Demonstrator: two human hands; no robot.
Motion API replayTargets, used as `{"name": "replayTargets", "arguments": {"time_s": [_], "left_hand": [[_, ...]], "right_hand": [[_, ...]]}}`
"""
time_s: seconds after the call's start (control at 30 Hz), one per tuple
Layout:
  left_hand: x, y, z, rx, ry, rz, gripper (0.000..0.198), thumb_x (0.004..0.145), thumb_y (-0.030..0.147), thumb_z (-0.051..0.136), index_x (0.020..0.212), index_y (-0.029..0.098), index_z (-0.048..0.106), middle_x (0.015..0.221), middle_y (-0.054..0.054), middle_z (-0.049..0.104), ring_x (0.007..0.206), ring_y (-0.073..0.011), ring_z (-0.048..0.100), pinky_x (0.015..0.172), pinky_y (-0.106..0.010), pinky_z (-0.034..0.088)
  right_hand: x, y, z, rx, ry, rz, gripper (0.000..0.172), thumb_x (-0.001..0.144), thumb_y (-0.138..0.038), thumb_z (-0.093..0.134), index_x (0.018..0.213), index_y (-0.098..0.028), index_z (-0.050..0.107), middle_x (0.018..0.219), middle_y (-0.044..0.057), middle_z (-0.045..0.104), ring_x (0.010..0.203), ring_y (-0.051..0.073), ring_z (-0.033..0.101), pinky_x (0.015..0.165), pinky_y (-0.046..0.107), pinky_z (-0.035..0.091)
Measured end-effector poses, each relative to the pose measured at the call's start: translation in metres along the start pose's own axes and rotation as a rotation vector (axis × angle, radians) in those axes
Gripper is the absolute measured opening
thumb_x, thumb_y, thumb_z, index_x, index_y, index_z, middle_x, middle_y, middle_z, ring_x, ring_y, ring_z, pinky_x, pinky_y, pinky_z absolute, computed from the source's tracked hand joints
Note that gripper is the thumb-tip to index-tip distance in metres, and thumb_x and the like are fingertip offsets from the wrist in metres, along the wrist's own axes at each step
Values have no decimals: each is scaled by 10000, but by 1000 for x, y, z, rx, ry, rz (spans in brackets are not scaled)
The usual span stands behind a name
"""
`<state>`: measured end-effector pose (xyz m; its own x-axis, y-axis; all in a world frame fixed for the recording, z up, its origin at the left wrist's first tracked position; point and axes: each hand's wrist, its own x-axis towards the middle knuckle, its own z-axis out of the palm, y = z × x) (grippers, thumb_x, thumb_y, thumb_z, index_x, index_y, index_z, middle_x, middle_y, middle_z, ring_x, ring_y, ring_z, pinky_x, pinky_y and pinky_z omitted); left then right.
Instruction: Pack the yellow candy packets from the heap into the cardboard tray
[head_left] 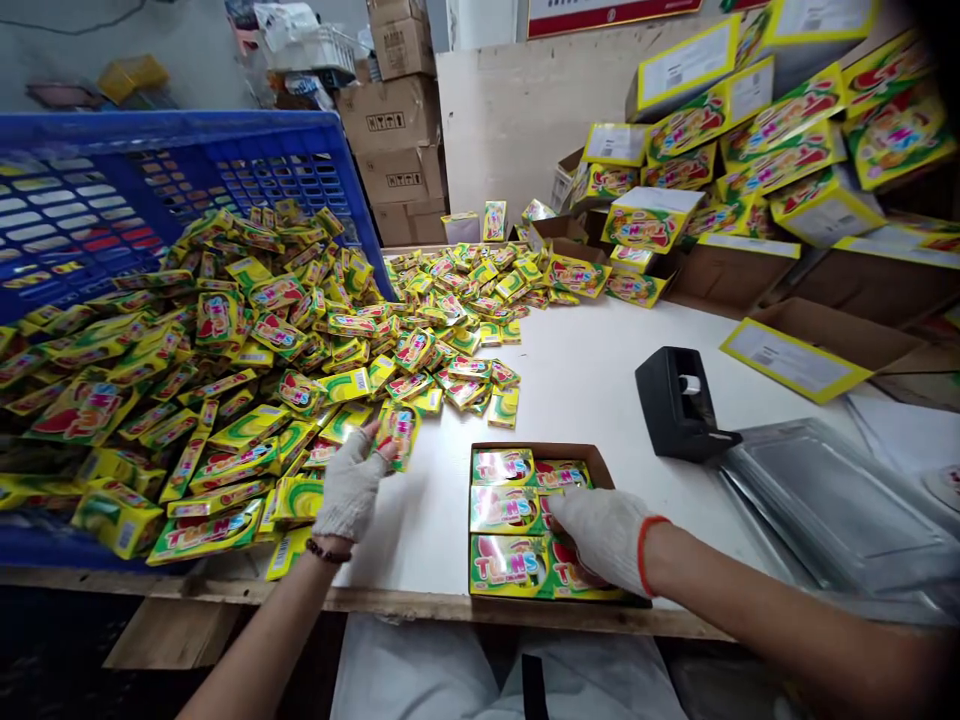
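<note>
My left hand (351, 487), in a white knit glove, pinches a small yellow-green box (401, 430) with fruit pictures at the edge of a heap of the same boxes. In front of me on the table, an open carton tray (600, 466) holds several such boxes lying flat in two columns. My right hand (604, 535), gloved with an orange cuff, reaches over the tray's right column. Its bent fingers are on a small box (568, 568) there, and the hand covers part of that box.
The heap of small boxes (277, 330) spills from a blue plastic crate (341, 190) at left. A black tape dispenser (667, 405) stands right of the tray, beside clear plastic trays (832, 500). Printed cartons (652, 218) are piled at the back right; brown cardboard boxes (397, 125) are stacked behind.
</note>
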<state>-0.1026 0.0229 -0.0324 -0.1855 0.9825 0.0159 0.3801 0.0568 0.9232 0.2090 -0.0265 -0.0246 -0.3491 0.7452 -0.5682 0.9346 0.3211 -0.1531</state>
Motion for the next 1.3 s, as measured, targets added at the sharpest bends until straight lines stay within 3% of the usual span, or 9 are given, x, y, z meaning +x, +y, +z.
{"name": "replayTargets", "arguments": {"time_s": [0.17,0.27,0.4,0.47,0.63,0.73,0.9,1.03,1.3], "left_hand": [[-46,39,52,-466,-264,-37,683,787,424,732,1344,121,476,1247,-147,636,988,-213,655,790,-300,559],[-61,54,72,-581,-329,-57,625,784,350,753,1320,125,521,1252,-138,639,1024,-228,650,824,-317,559],[-71,68,87,-260,-333,112,486,818,260,668,1288,167,588,1284,-98,632,1162,-246,596,1020,-401,486],[-77,76,95,-46,-353,250,442,817,190,630,1258,206,600,1243,-68,652,1122,-227,612,1003,-385,485],[-77,74,113,80,-355,334,393,834,206,645,1208,213,521,1033,-37,679,876,-162,661,759,-271,547],[-46,50,109,329,-169,484,330,891,239,585,1213,193,535,1128,-85,645,1031,-196,635,917,-329,530],[41,9,75,715,-23,451,292,832,116,546,1115,145,617,1270,-149,555,1251,-286,500,1097,-420,396],[91,-6,55,976,20,379,576,793,139,639,1355,126,510,1491,-215,354,1412,-399,288,1162,-545,245],[121,-5,32,1108,-40,329,292,865,170,566,1150,121,606,1107,-141,611,1090,-304,562,961,-487,436]], "right_hand": [[1,0,4,91,33,47,233,599,-187,747,825,-169,695,832,105,722,766,275,684,677,369,520],[-6,12,-8,184,114,22,171,749,-270,658,891,-179,686,887,95,719,815,255,678,723,362,520],[-24,26,-33,479,742,-195,365,948,-327,437,1256,-177,562,1215,116,651,1099,218,611,952,360,487],[-32,28,-45,345,862,-328,395,895,-244,500,1276,-164,559,1248,131,622,1156,239,566,1000,389,447],[-30,38,-52,190,415,-267,234,769,-137,492,913,-196,667,925,55,683,855,189,611,750,295,430],[-19,47,-45,153,293,-38,242,778,-187,493,928,-205,683,967,87,717,871,229,651,708,306,414],[-2,35,-41,25,179,48,347,749,-196,587,1065,-205,730,1085,146,729,979,315,686,745,347,456],[7,19,-36,-78,158,7,279,724,-155,651,981,-152,760,1020,185,728,966,364,680,775,412,488],[14,18,-11,-86,213,-114,294,832,-128,519,1079,-133,680,1124,197,681,994,364,666,832,469,494]]}}
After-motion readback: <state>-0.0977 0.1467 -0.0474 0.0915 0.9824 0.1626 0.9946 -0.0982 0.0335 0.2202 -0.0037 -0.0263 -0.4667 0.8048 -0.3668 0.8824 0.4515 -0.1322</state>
